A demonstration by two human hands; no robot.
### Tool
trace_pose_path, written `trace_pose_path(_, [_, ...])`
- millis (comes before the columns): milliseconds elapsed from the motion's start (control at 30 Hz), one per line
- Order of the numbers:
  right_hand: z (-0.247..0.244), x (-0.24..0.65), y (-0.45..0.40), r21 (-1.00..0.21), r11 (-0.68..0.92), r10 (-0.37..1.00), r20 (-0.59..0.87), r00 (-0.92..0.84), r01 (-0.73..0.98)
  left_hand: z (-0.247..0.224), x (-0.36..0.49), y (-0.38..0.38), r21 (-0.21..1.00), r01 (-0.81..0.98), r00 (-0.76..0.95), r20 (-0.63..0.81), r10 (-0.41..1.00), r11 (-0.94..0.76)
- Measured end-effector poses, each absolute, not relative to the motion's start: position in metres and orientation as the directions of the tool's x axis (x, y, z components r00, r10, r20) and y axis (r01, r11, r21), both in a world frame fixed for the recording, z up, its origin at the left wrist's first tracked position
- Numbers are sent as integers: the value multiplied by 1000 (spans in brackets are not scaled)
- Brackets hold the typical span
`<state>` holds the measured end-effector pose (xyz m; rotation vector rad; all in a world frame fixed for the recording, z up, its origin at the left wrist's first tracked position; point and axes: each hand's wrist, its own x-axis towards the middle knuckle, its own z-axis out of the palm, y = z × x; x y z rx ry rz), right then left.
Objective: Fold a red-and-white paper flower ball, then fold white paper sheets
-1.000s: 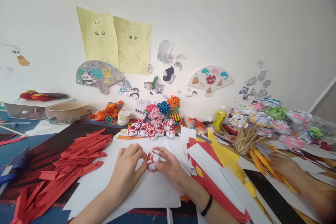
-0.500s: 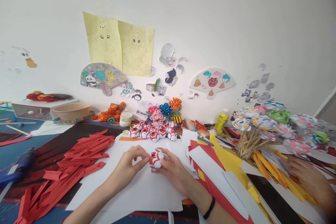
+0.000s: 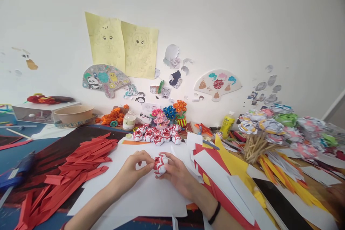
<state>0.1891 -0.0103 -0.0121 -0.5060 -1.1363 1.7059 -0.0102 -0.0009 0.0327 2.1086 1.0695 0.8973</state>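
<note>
The left hand (image 3: 133, 167) pinches one side of a red-and-white paper ball (image 3: 161, 164) while the right hand (image 3: 178, 172) clasps the other, over white sheets (image 3: 142, 199). The rounded ball's facing and long axis cannot be told. Behind, a wall fan (image 3: 218, 83) bears a red "囍"; a jar's (image 3: 129, 121) label is too small to read.

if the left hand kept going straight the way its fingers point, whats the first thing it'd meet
Most likely the red-and-white ball held in the right hand. The left hand has its fingertips right at the ball's edge, perhaps touching; depth makes actual contact hard to tell.
</note>
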Motion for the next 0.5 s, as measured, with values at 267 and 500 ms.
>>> trace_pose_path(267, [-10, 188, -12, -891, -83, 886, 139, -442, -446, 30, -9, -2, 717, 457, 420, 347, 838, -526])
trace_pose_path(500, [-12, 189, -10, -891, -80, 886, 142, -442, -446, 29, -10, 1, 697, 480, 435, 337, 835, -532])
